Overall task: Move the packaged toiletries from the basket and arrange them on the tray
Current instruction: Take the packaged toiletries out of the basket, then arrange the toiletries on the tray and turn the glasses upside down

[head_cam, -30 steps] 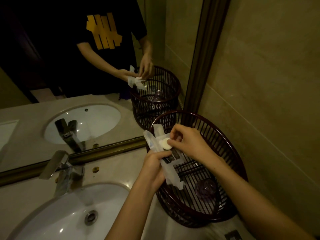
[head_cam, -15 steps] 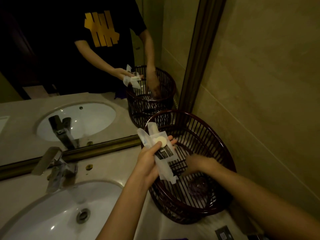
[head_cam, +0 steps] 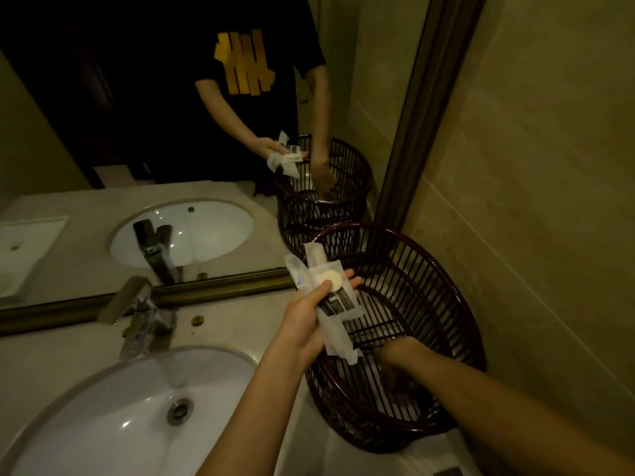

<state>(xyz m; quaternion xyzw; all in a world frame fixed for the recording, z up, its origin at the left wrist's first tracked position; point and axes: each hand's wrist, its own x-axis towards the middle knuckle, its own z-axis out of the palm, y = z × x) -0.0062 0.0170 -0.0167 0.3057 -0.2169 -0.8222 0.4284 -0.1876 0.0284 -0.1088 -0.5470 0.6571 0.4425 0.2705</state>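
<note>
A dark slatted basket [head_cam: 443,286] stands on the counter against the right wall. My left hand [head_cam: 309,317] is over its left rim, shut on a bundle of packaged toiletries [head_cam: 330,300]: clear plastic sleeves with a small round white soap on top. My right hand [head_cam: 395,359] reaches down into the basket's bottom, near a small dim clear item I cannot make out; its fingers are in shadow and their grip is unclear. No tray is in view.
A white sink basin [head_cam: 120,417] with a metal faucet [head_cam: 137,314] lies to the left on the beige counter [head_cam: 223,321]. The mirror [head_cam: 137,132] behind reflects a person, the basket and sink. A tiled wall [head_cam: 532,201] closes the right side.
My right hand left the bundle, where it touched the round soap, and went down into the basket. My left hand kept holding the bundle.
</note>
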